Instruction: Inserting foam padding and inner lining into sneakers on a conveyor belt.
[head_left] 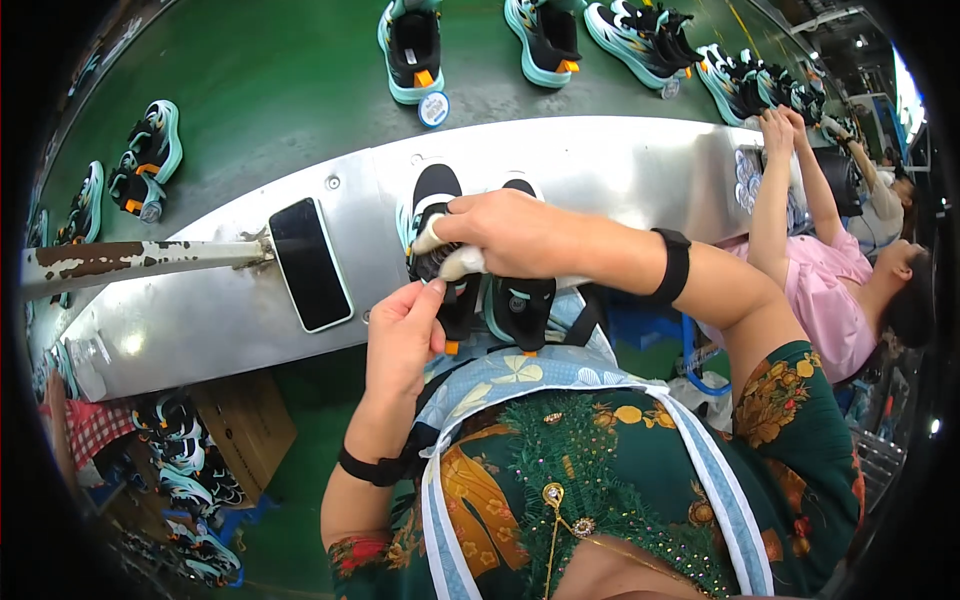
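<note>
While the right hand (pixel 500 232) presses a wad of white paper (pixel 452 262) into the mouth of the left-hand black shoe (pixel 440 245), fingers clenched on the wad, the left hand (pixel 400 335) pinches the same shoe near its tongue and steadies it. Shoe sits on the sloped steel shelf (pixel 620 165), heel overhanging the near edge, its mate (pixel 522 300) just beside it on the right.

Step, as I judge it: stuffing the first shoe of the pair, partway in. Next move likely needs a deeper push toward the toe with the left hand bracing, so the shoe doesn't slide off the lip.

Room: a dark phone (pixel 310 265) lies flat close on the left, a rusty bar (pixel 140 258) beyond it. Green conveyor (pixel 270 90) behind carries more shoes. A neighbouring worker's arms (pixel 775 190) reach up at the far right, well apart.
</note>
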